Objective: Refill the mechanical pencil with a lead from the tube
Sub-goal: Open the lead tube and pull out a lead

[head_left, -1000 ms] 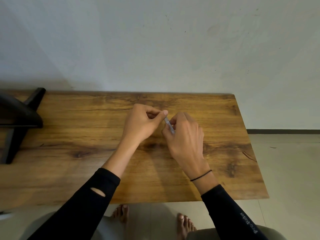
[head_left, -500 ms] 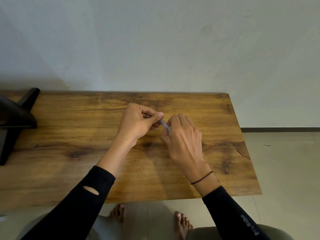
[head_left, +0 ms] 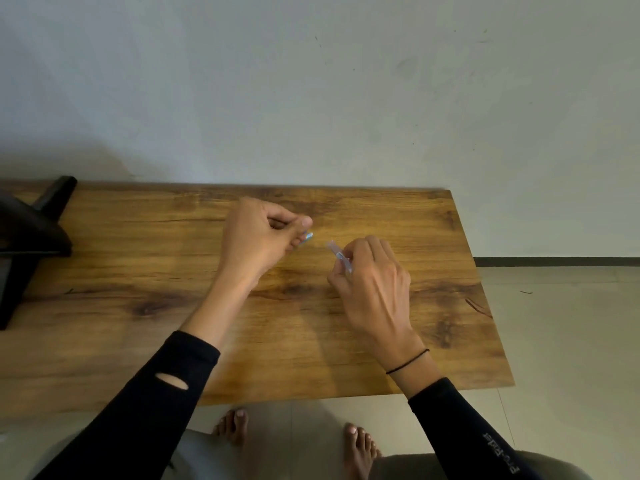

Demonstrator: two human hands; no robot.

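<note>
My right hand pinches a small clear lead tube between thumb and fingers, its free end tilted up and to the left above the wooden table. My left hand is closed, and a small pale blue piece, which looks like the tube's cap, sticks out from its fingertips. A short gap separates the blue piece from the tube's end. No mechanical pencil shows anywhere in the head view.
A black stand-like object sits on the table's far left. The table's back edge meets a pale wall, and its right edge ends over tiled floor. My bare feet are below the front edge.
Both hands were joined on the tube before. They have since pulled apart: the left hand went left with the blue piece, and the right hand went right and down with the tube.
</note>
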